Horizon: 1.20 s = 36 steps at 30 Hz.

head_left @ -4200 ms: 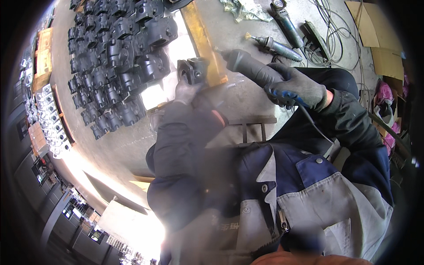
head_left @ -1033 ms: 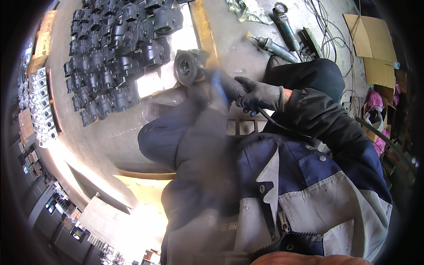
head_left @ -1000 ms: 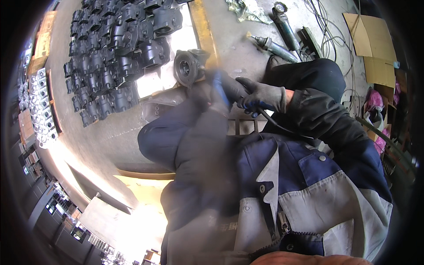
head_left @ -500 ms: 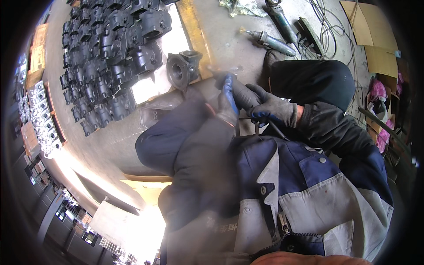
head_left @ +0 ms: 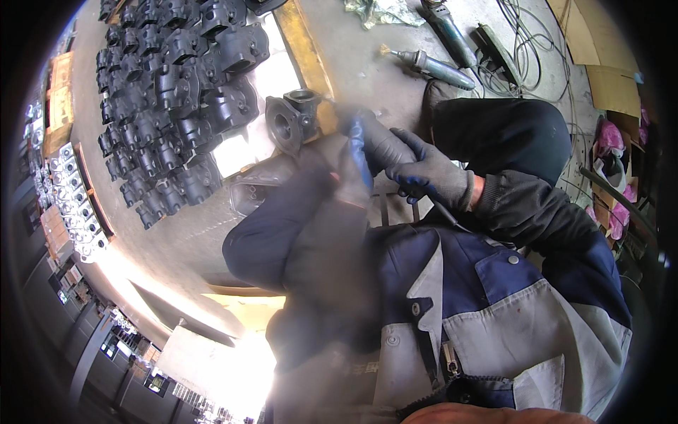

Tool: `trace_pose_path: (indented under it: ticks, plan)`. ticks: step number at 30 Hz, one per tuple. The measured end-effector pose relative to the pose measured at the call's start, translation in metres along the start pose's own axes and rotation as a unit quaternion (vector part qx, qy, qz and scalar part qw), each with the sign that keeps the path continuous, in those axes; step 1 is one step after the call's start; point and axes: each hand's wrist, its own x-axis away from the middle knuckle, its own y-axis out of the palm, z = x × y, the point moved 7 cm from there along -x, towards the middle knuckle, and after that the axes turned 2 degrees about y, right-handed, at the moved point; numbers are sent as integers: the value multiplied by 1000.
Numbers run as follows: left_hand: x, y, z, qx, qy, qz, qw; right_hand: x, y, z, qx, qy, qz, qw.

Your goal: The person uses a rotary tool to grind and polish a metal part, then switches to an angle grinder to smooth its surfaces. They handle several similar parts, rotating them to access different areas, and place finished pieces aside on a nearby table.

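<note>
Both gloved hands hold a grey, cylindrical straight grinder (head_left: 389, 146), its cord running out toward my lap. My right hand (head_left: 439, 178), in a grey glove with blue on the fingers, is closed round its rear part. Closed against its front end is my left hand (head_left: 358, 159), partly smeared; a blue-coated finger lies along the body. Just left of the grinder's blurred tip stands a dark cast metal housing (head_left: 284, 126) with a round flange opening. Whether the tip touches it cannot be made out. Under my left forearm lies another metal casting (head_left: 248, 194).
Many black castings (head_left: 173, 92) stand in rows at the left, by a yellow-edged board (head_left: 308, 53). Ahead on the floor lie another straight grinder (head_left: 432, 68), an angle grinder (head_left: 450, 34), a power strip (head_left: 496, 53) and loose cables. Cardboard boxes (head_left: 613, 88) stand at right.
The whole view has tilted slightly, so the castings at left sit lower in it. Both hands keep their hold on the grinder, with only a small shift.
</note>
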Motion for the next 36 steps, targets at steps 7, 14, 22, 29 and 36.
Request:
trace_pose_path:
  ticks: [7,14,22,29,36]
  plan:
    - [-29,-84,126,-367,314,306,820,21,1,-48,-98,43,16,994]
    - [-137,-152,106,-311,59,200,927,19,-8,-54,-100,44,25,994]
    - [-89,-153,130,-544,267,41,794,67,-38,-110,-68,51,34,996]
    - [-51,-81,148,-742,247,243,574,143,-108,-201,280,-150,242,917]
    - [-55,-84,135,-895,259,76,354,194,-148,-227,264,-181,182,930]
